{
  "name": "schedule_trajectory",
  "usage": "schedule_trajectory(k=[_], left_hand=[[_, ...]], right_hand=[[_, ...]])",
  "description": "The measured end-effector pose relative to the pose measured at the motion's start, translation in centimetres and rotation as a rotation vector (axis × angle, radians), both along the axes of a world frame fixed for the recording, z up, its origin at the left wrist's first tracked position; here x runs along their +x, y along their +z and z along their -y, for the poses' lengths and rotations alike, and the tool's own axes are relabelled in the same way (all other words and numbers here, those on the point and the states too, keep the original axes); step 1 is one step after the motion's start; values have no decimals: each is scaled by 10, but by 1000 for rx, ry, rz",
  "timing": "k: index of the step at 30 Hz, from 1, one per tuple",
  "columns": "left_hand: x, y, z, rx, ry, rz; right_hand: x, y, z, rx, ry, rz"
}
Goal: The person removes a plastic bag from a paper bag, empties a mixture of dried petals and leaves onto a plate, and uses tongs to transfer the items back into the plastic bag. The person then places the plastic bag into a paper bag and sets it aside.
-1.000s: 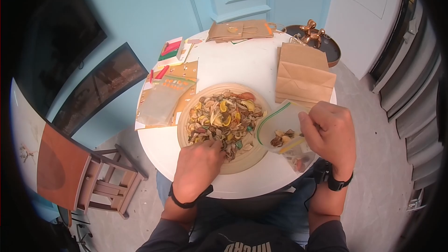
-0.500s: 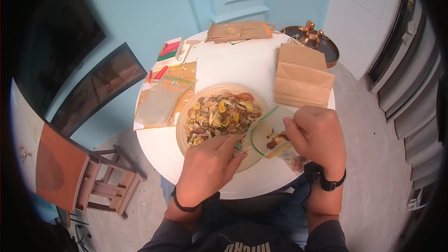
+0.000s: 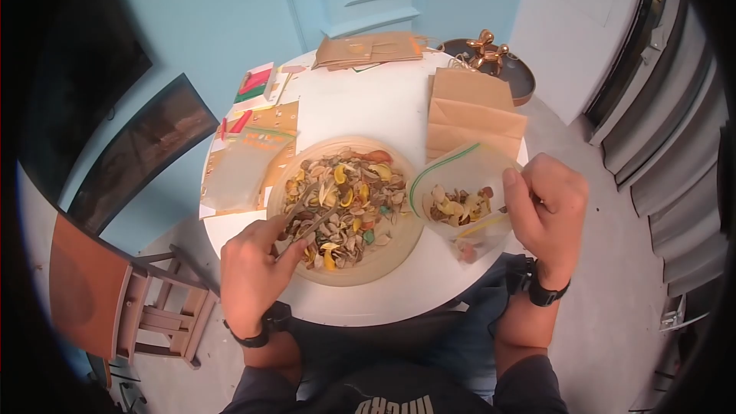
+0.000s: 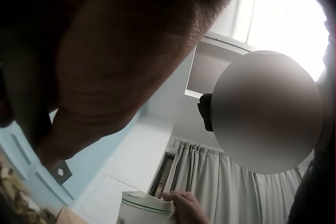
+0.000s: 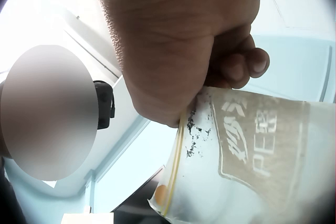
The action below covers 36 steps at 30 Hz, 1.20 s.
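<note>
My left hand [image 3: 251,274] holds a pair of slim tongs [image 3: 316,225] between thumb and fingers. Their two arms stand apart, tips over the heap of dried petals and slices [image 3: 349,203]. That mixed heap, with yellow, brown and green pieces, fills a round beige plate [image 3: 410,249]. To the plate's right, my right hand [image 3: 553,211] pinches the edge of a clear zip bag [image 3: 491,165] with a green strip at its gaping mouth. Some dried pieces [image 3: 460,203] lie inside. In the right wrist view the bag [image 5: 252,145] shows white print, with the fingers curled at its edge.
Empty clear bags [image 3: 241,172] lie on a brown sheet at the table's left, near a box with red and green items [image 3: 254,84]. Brown paper bags [image 3: 475,119] lie at the right, more [image 3: 368,50] at the back. A wooden chair [image 3: 165,307] stands left of the table.
My left hand has drawn back left from the bag's mouth, so the tongs now show over the heap. The bag has lifted and opened wider, and more pieces show inside.
</note>
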<state>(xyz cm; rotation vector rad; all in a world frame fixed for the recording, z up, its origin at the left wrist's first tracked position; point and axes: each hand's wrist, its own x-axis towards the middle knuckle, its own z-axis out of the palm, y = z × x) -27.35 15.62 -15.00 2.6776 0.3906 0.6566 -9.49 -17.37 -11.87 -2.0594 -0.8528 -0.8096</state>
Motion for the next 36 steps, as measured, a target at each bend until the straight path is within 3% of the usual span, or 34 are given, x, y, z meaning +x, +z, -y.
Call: schedule_trajectory(k=[4, 18, 36], left_hand=[[-5, 0, -6, 6, 19, -68], [-22, 7, -28, -4, 125, -440], [-16, -15, -39, 130, 39, -417]], right_hand=[[12, -14, -14, -189, 19, -102], [7, -12, -22, -164, 30, -117], [3, -12, -33, -180, 54, -120]])
